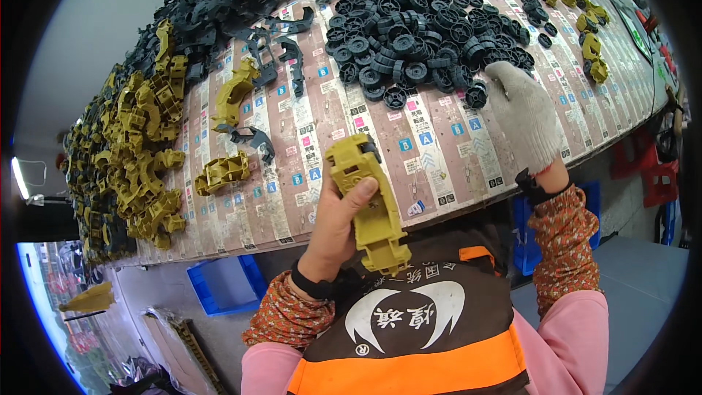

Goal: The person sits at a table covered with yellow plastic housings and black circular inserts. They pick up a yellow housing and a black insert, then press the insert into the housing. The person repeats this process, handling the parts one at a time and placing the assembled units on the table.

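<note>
My bare left hand [340, 219] is closed around a yellow plastic toy car body [376, 223], thumb pressed on its face. A dark wheel [371, 151] sits at the upper end of that body. My right hand [523, 113], in a pale knit glove, is at the near right edge of a heap of dark toy wheels [409, 36]. Its fingers are bent together among the wheels, and whatever they grip is hidden. One loose wheel [475, 95] lies just left of the glove.
Yellow car bodies [142, 153] are heaped along the table's left side, with dark plastic parts [219, 0] behind them. Two separate yellow bodies [238, 91] [223, 173] lie nearer the middle. More yellow pieces [596, 58] line the right. Blue bins [228, 285] stand below the table edge.
</note>
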Motion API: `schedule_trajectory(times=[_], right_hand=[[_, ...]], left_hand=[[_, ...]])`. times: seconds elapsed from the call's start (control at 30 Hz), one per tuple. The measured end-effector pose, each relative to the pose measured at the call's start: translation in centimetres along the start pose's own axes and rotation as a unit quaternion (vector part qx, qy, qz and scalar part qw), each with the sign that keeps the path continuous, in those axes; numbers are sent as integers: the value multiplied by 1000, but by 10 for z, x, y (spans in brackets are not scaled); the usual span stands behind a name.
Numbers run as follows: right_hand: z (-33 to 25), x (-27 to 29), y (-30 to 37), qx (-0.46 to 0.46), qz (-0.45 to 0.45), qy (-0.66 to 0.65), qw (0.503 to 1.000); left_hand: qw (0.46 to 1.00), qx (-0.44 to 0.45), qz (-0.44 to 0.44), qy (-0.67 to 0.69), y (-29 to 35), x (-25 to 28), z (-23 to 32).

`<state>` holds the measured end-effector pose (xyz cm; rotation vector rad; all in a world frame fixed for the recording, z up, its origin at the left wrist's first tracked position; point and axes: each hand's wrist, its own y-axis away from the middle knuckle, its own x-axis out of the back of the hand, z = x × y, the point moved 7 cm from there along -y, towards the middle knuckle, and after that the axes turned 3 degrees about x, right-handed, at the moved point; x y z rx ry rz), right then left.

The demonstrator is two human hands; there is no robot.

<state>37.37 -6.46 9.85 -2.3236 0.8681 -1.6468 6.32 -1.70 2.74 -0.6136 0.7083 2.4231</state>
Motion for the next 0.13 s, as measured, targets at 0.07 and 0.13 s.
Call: schedule_trajectory(times=[0.07,0.13], right_hand=[[4,-15,-2,-4,-89,55,995],[5,-32,-1,7,-170,104,980]], left_hand=[[1000,-13,14,8,1,3,6],[1000,-15,18,16,1,7,7]])
